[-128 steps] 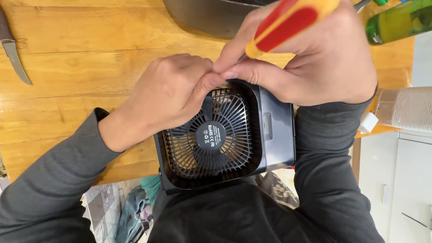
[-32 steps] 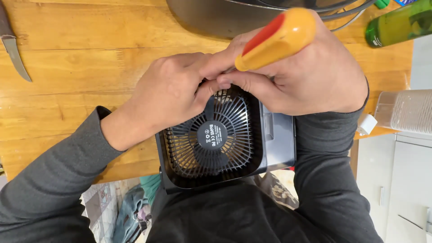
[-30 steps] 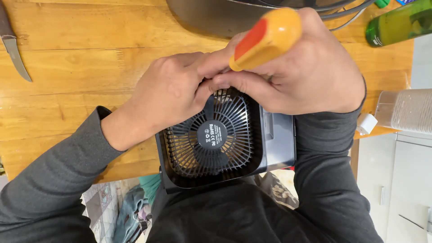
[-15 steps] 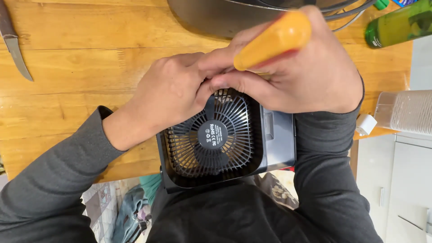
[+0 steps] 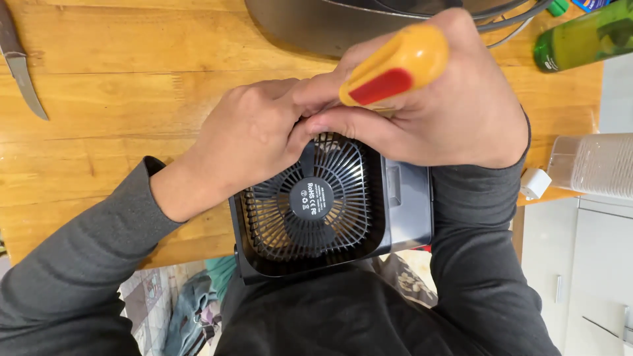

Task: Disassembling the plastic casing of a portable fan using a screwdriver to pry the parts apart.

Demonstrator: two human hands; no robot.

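Resting against the person's body at the table (image 5: 99, 86) edge, the fan (image 5: 310, 204) is steadied by the left hand (image 5: 247, 138) clenched at its top rim while the right hand (image 5: 435, 109) grasps a screwdriver (image 5: 395, 66) there, tip hidden

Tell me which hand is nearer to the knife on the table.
Left. The left hand rests on the fan's upper edge, toward the knife at far left; the right hand, gripping the screwdriver, is farther right.

Likely home kitchen: wooden counter (image 5: 99, 86), knife (image 5: 20, 66)
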